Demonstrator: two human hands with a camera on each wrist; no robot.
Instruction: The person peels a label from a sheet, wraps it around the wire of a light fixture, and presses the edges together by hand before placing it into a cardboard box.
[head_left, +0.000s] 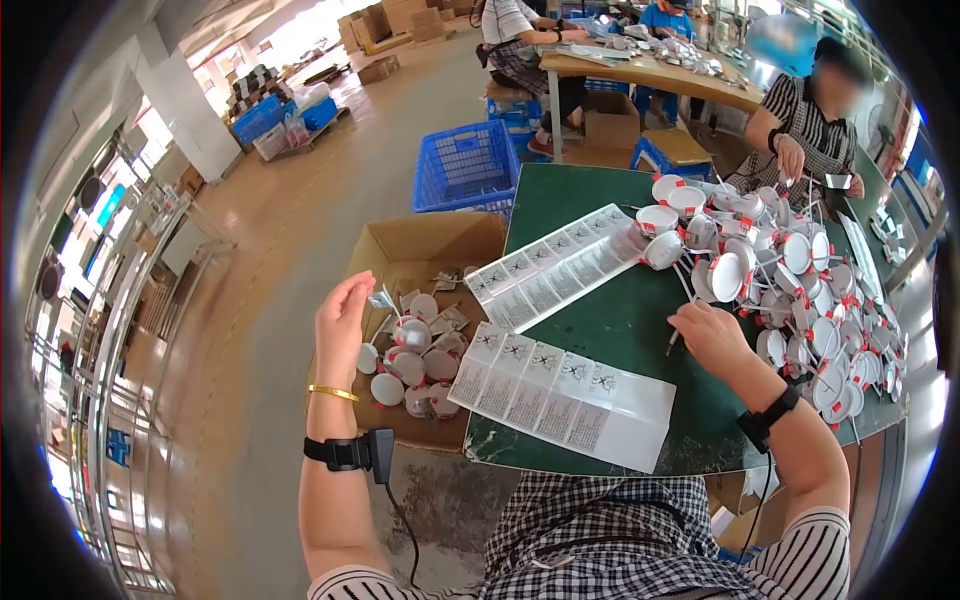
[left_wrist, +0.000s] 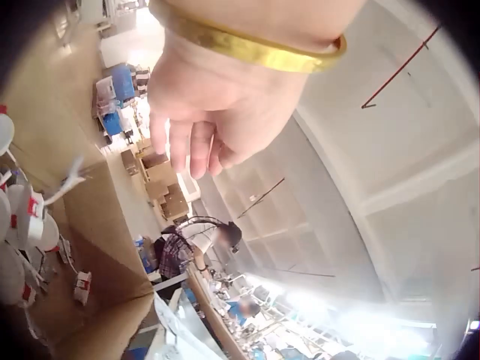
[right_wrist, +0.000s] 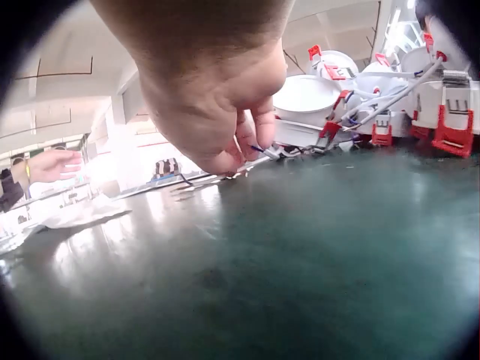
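My left hand (head_left: 343, 320) is raised above the left side of a cardboard box (head_left: 430, 235), fingers loosely extended and holding nothing. Just beside its fingers, a white cable (left_wrist: 69, 181) stands up from the white round lamps (head_left: 408, 365) with red clips inside the box. Over on the green table, my right hand (head_left: 712, 340) pinches a thin white lamp cable (head_left: 672, 345) between thumb and fingers. It is at the near left edge of a large heap of white round lamps (head_left: 800, 290) with red clips. In the right wrist view the curled fingers partly hide the cable.
Two printed label sheets (head_left: 560, 395) (head_left: 550, 265) lie on the green table (head_left: 560, 190), overhanging the box. A blue crate (head_left: 465, 170) stands on the floor behind. Across the table sits another person (head_left: 810, 120), hands at the heap's far side. A wooden table (head_left: 650, 70) stands beyond.
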